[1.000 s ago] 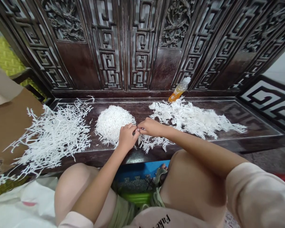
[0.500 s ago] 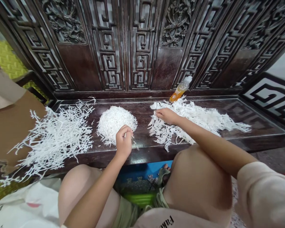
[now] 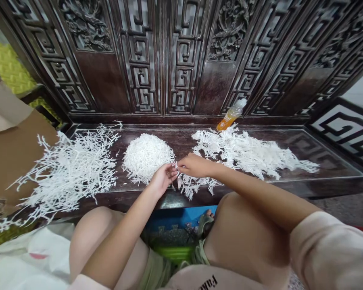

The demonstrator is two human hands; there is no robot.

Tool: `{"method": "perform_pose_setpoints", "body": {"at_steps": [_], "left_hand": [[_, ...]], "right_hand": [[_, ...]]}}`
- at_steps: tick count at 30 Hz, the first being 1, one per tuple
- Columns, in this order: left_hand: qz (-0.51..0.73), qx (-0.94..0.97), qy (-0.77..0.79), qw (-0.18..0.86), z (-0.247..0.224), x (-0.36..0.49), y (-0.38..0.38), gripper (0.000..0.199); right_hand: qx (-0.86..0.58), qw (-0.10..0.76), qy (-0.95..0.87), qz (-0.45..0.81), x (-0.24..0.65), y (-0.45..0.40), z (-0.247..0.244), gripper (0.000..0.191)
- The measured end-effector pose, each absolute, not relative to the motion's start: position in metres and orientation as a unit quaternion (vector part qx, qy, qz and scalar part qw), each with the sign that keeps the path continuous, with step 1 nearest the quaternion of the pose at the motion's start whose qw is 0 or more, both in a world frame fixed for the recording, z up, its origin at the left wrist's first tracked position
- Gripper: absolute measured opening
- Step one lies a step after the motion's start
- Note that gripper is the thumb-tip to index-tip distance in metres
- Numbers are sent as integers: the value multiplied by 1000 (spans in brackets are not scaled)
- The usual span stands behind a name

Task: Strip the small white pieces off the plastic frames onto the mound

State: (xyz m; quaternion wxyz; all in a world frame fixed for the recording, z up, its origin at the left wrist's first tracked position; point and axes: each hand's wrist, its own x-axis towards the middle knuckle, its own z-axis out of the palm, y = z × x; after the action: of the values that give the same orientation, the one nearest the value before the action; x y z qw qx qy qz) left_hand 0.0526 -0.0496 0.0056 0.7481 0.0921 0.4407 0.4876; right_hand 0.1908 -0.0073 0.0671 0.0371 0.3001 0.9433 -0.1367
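Observation:
My left hand [image 3: 161,178] and my right hand [image 3: 196,165] meet over the front of the bench, just right of a round heap of short white pieces [image 3: 147,156]. My right hand is closed, pinching a white branched plastic-looking strand [image 3: 190,187] that hangs below it toward the bench edge. Curled fingers of my left hand grip its near end; the exact contact is too small to make out. A spread pile of similar frilly white strands [image 3: 248,152] lies to the right. On the left is a tangle of thinner, bare white branches [image 3: 75,169].
The dark wooden bench [image 3: 329,145] has a carved lattice back [image 3: 160,60]. A bottle of orange drink [image 3: 231,115] leans at the rear behind the right pile. Brown cardboard [image 3: 21,161] and a white bag [image 3: 33,257] are at the left.
My right hand has moved left and toward me from the right pile, bringing a branched strand. My left hand has turned and loosened from a fist to meet it.

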Motion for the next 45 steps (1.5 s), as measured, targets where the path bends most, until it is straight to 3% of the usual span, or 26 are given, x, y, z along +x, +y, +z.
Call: {"method": "perform_pose_setpoints", "body": {"at_steps": [6,13,31,37,42,45], "left_hand": [[485,167,419,750,3,57,-52,12],[510,313,450,663,-1,55,-53,20],[546,328,464,615,-11,63,-47,23],[545,390,446,593,17,52,-57,22],[571,402,567,436,19,14,-37,20],[511,437,663,330,3,-7,-20,19]], "right_hand": [[304,44,944,-120,190,-9,64,30],[310,43,942,-125,191,-8,61,31],[326,78,941,-50,184,0,57,33],[493,104,863,-26,214,40,54,32],[519,15,842,-147,240,48,52,29],[492,-31,832,-253,234,39,50,27]]}}
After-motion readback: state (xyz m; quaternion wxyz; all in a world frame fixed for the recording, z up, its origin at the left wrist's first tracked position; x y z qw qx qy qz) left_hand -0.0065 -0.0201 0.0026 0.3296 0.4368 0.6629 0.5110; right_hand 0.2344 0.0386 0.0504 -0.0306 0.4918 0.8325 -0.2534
